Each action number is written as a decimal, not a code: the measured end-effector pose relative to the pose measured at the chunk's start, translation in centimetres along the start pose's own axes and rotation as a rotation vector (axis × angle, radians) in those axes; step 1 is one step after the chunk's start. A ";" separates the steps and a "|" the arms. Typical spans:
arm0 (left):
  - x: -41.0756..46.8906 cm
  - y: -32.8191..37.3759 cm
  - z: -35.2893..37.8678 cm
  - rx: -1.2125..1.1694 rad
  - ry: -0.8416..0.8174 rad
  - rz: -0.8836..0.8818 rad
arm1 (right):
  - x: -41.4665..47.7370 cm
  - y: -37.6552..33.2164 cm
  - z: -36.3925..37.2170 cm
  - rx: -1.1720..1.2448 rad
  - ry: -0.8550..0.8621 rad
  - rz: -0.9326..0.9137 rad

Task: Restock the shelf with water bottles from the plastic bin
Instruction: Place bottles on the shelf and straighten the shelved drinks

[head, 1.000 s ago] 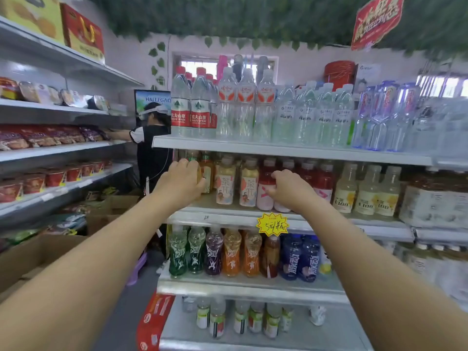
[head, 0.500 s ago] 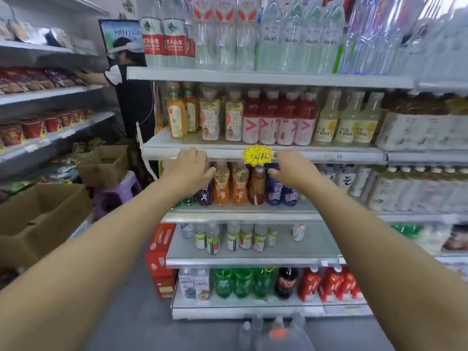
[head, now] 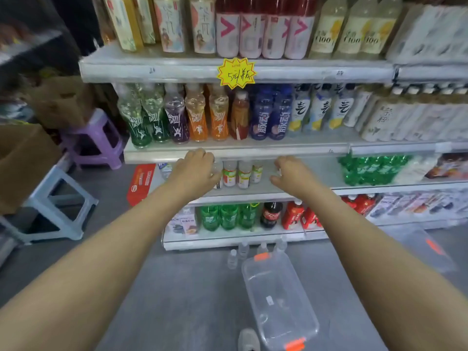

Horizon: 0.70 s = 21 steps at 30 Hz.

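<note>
Both hands are dropping from the tagged edge to a lower shelf (head: 316,176), and the view is tipping down w/ them. Left hand (head: 195,171) is curling beside a clear bottle (head: 217,169), and right hand (head: 288,174) is curling too; can't tell if either is gripping. Plastic bin (head: 286,307) is sitting near, on the floor, looking empty. Water bottles (head: 243,250) are standing just past it, by the shelf base, so the rest prob. needs picking off the floor.
</note>
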State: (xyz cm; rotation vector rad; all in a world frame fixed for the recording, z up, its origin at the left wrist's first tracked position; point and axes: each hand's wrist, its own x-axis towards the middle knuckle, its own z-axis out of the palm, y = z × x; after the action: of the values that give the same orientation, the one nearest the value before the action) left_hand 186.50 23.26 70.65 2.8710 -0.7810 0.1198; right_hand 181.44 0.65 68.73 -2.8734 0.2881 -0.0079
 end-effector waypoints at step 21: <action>7.0 -3.0 41.0 -0.302 -0.299 -0.432 | 12.9 14.3 35.5 -0.048 -0.473 0.128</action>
State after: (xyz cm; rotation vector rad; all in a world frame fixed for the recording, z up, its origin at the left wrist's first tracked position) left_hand 195.44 15.06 30.75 2.7145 -0.1772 -0.4474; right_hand 192.36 -6.57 30.49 -2.7858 0.3759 0.6970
